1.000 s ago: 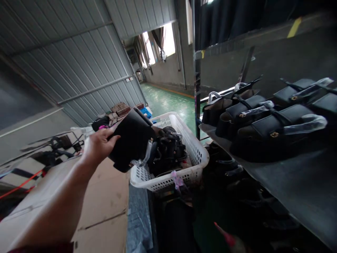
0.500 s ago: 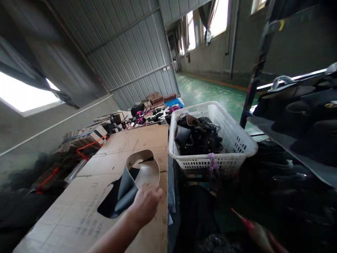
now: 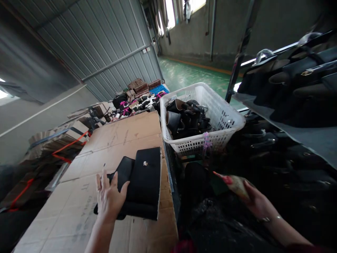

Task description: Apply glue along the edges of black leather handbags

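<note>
A black leather bag piece [image 3: 147, 186] with a small metal fitting lies folded on the cardboard sheet [image 3: 71, 193], its dark outer side up. My left hand [image 3: 110, 196] is open over its left edge, fingers spread; whether the palm touches the leather I cannot tell. Down at the right, my right hand [image 3: 256, 202] is closed around a squeeze bottle [image 3: 235, 185] with a red tip, which points left toward the cardboard. The bottle is apart from the leather.
A white plastic basket [image 3: 229, 130] holding black leather pieces [image 3: 189, 117] stands beyond the cardboard's right edge. Bundled stacks [image 3: 52, 144] line the left side. Black bags [image 3: 297, 84] sit on a rack at the right. More bundles [image 3: 139, 103] lie at the back.
The leather piece, earlier curled up with its pale inside showing in my left hand, now lies black side up. My left hand has let go and moved left. My right hand has come into view.
</note>
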The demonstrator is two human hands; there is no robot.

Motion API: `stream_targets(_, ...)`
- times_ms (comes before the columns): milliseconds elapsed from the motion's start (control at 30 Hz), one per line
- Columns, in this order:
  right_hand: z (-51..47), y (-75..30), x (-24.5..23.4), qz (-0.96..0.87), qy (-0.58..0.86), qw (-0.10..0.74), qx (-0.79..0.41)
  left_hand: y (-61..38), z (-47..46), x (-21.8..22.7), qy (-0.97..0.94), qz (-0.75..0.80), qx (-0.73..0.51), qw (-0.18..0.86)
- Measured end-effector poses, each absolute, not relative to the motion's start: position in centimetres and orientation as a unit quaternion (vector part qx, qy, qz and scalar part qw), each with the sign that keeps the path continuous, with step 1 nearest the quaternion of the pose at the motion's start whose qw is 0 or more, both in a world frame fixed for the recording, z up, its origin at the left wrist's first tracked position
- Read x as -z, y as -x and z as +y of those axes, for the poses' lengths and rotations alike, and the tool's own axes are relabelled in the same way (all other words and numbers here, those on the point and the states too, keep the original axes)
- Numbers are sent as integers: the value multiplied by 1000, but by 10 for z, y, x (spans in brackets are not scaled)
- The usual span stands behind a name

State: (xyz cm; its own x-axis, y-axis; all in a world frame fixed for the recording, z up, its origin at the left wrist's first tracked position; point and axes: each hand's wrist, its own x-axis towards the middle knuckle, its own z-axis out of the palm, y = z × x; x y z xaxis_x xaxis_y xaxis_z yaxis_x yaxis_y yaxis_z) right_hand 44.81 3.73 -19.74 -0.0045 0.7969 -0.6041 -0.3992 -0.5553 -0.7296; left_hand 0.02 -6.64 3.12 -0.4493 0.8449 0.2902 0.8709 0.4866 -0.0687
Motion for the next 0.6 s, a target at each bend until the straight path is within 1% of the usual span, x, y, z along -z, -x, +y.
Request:
stream_targets(33, 42, -442, 189, -160, 551, 446, -688, -7, -63, -28, 525, -837, 42, 149)
stream_targets(67, 46, -437, 179, -159, 544, 457, -685, -12, -58, -24, 536, -834, 42, 125)
stream_targets(167, 60, -425, 151, -208, 512, 503, -665, -17, -41, -14, 516, -855, 42, -20)
stream_targets(233, 69, -421, 132, -258, 503, 515, -644, -12, -31, -10, 481, -870, 56, -88)
stream_targets(300, 76, -422, 115, -329, 509, 504, -615, -6, -24, -11, 445, -880, 89, -140)
stream_targets(367, 81, -425, 98, -428, 520, 481, -562, -1, -21, -16, 413, -884, 118, -186)
stream_targets(533, 94, -428, 60, -642, 508, 402, -411, -1, -26, -29, 407, -874, 127, -233)
stream_targets(600, 98, -426, 50, -691, 492, 379, -369, -6, -31, -32, 372, -860, 174, -301)
